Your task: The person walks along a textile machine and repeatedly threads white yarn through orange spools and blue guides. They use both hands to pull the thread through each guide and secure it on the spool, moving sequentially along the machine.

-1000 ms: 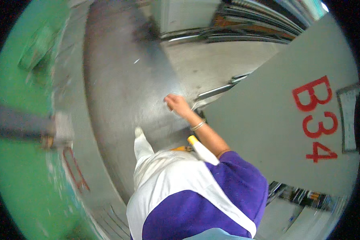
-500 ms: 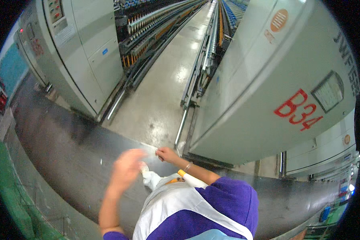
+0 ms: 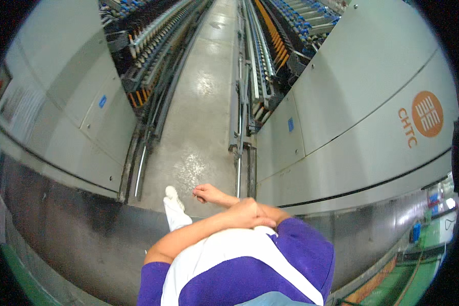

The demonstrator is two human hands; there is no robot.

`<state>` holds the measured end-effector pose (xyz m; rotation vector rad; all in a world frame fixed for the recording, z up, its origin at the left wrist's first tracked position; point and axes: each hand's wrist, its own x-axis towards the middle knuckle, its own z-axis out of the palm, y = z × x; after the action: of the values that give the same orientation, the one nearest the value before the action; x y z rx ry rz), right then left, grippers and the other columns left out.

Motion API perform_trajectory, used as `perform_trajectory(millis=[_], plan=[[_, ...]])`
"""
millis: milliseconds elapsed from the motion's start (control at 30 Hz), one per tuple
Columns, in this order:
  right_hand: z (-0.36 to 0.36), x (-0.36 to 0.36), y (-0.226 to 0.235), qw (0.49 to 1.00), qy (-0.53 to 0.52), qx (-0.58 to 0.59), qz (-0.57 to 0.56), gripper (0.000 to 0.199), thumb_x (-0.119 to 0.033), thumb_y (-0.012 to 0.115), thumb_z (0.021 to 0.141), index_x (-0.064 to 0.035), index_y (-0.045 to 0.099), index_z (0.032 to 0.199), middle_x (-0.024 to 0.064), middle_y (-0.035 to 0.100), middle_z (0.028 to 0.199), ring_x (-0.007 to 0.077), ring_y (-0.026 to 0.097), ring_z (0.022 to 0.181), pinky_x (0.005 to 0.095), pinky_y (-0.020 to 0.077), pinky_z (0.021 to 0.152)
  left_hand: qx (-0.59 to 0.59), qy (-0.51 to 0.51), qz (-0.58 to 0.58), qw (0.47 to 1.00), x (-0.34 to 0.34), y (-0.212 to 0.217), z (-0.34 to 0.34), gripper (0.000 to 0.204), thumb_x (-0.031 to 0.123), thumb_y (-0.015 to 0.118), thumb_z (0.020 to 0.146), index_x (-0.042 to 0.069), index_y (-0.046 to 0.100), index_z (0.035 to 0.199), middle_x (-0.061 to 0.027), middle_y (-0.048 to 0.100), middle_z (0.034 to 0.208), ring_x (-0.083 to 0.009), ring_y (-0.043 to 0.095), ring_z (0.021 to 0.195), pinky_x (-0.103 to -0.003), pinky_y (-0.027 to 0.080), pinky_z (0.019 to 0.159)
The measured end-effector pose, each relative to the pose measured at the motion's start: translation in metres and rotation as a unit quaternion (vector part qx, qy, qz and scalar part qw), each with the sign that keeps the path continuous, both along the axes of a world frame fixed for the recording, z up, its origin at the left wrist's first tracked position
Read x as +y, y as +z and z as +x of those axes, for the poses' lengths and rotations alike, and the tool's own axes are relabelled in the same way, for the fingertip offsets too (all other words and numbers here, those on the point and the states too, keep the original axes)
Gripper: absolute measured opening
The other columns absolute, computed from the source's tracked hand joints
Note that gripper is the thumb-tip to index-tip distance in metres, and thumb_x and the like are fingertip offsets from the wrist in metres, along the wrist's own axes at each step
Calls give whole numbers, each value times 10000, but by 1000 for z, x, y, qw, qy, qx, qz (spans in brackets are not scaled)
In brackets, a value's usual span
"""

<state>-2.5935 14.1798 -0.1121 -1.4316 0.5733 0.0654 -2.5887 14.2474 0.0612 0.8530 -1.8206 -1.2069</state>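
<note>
My left hand (image 3: 250, 213) reaches across my body to the inside of my right arm, its fingers curled and partly hidden. Just below it a small white rounded thing (image 3: 265, 230) shows against my right sleeve; whether my fingers grip it is hard to see. My right hand (image 3: 210, 195) is stretched forward over the floor, thumb and fingertips pinched together. Anything between those fingertips is too small to name. I wear a white apron (image 3: 214, 250) over a purple top.
Tall grey machine cabinets stand at left (image 3: 61, 102) and right (image 3: 352, 112). Between them a pale aisle floor (image 3: 194, 117) runs away past long rows of spindles and orange bobbins (image 3: 273, 30). My white shoe (image 3: 172, 195) is at the aisle's mouth. Low metal rails (image 3: 141, 171) edge it.
I have stepped toward the aisle, and the cabinets are nearer. My left hand has swung right, to my right arm. The white tube with a yellow tip under that arm is now mostly hidden.
</note>
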Motion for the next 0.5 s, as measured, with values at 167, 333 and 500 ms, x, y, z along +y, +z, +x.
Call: perform_trajectory(millis=[167,333,500], plan=[[74,-111,26,972,126,49,-193,309,-281,507,919,-12,599,797,42,529,565,129,466,521,322,417,518,34,-52,135,989,-113,1,109,303,283,674,842,-6,699,753,-61,655,592,-54,530,508,-259,431,474],[154,-255,57,969,-206,6,-134,293,-258,492,929,-22,600,793,30,543,592,118,501,545,294,417,511,54,-193,-8,980,-235,17,190,368,320,646,848,-26,676,726,-119,660,629,-185,623,548,-312,472,528],[188,-370,4,885,-461,-64,19,298,-304,483,958,-61,615,848,-10,535,601,90,482,528,237,404,508,8,-228,-139,964,-381,9,259,341,339,567,879,19,682,915,-145,675,851,-290,639,830,-369,484,766]])
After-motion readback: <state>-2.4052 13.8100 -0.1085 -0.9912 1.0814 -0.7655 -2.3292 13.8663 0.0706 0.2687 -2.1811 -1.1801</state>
